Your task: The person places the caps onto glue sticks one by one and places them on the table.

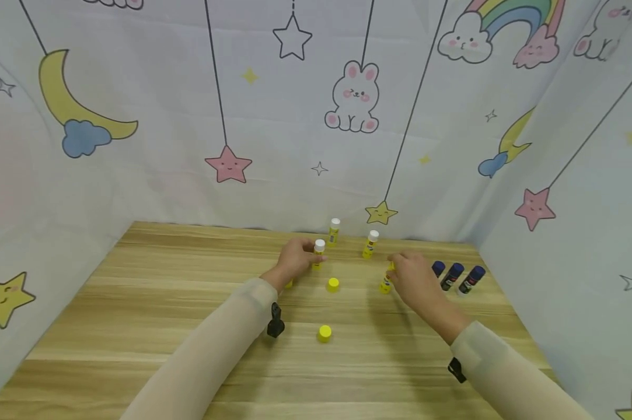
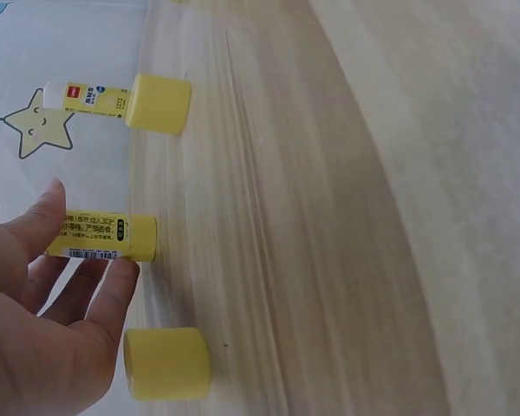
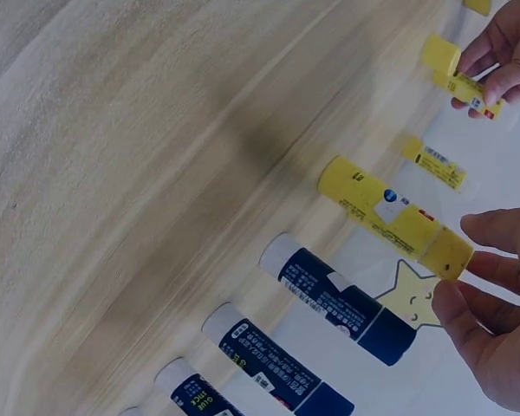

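Observation:
In the head view, my left hand (image 1: 294, 259) has its thumb and fingers around a yellow glue stick (image 1: 318, 256) with a white top, standing upright. Its label shows between thumb and fingers in the left wrist view, beside a loose yellow cap (image 2: 166, 364). My right hand (image 3: 507, 299) holds the capped end of an all-yellow glue stick (image 3: 386, 212) between thumb and fingertips. Whether this stick's base touches the table cannot be told. Two more white-topped glue sticks, one at the back (image 1: 334, 232) and one further right (image 1: 370, 245), stand upright behind the hands.
Dark blue glue sticks (image 1: 453, 276) stand in a row right of my right hand. Yellow caps lie on the wooden table (image 1: 137, 303), one mid-table (image 1: 333, 284) and one nearer (image 1: 324, 333). A printed curtain (image 1: 273, 116) hangs behind the table.

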The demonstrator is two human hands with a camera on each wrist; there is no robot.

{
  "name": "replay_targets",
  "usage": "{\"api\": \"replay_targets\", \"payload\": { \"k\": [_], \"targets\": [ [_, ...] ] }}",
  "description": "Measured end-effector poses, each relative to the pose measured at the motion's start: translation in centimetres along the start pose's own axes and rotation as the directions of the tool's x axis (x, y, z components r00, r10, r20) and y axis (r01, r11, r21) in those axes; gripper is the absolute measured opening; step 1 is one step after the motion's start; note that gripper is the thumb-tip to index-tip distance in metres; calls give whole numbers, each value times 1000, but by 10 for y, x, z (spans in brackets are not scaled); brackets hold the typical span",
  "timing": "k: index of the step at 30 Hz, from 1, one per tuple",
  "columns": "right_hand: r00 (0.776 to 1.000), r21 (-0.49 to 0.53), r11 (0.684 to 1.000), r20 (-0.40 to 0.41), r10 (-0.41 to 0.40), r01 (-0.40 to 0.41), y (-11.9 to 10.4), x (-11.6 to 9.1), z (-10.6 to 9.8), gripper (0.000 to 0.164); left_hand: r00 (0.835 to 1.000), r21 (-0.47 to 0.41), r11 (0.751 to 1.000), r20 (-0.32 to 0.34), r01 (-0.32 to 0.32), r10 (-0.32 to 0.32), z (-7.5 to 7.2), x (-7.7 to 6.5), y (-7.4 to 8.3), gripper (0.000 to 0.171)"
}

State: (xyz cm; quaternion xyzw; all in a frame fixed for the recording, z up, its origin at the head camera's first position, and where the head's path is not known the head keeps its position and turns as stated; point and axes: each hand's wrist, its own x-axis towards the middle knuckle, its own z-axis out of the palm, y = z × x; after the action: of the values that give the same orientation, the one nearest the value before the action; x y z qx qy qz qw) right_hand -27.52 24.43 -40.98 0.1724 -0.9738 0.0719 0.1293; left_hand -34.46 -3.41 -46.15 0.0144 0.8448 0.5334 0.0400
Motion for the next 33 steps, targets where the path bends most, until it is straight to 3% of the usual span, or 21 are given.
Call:
{"api": "replay_targets", "payload": {
  "k": [16, 33],
  "targets": [
    [996, -1, 1000, -81, 29, -29, -7, -10, 0, 35, 1000, 73, 997, 19, -10, 8, 2, 7, -4, 43],
    [991, 32, 999, -136, -9, 13, -13, -13, -3, 30, 1000, 94, 995, -10, -12, 13, 0, 5, 0, 41]
  ]
}}
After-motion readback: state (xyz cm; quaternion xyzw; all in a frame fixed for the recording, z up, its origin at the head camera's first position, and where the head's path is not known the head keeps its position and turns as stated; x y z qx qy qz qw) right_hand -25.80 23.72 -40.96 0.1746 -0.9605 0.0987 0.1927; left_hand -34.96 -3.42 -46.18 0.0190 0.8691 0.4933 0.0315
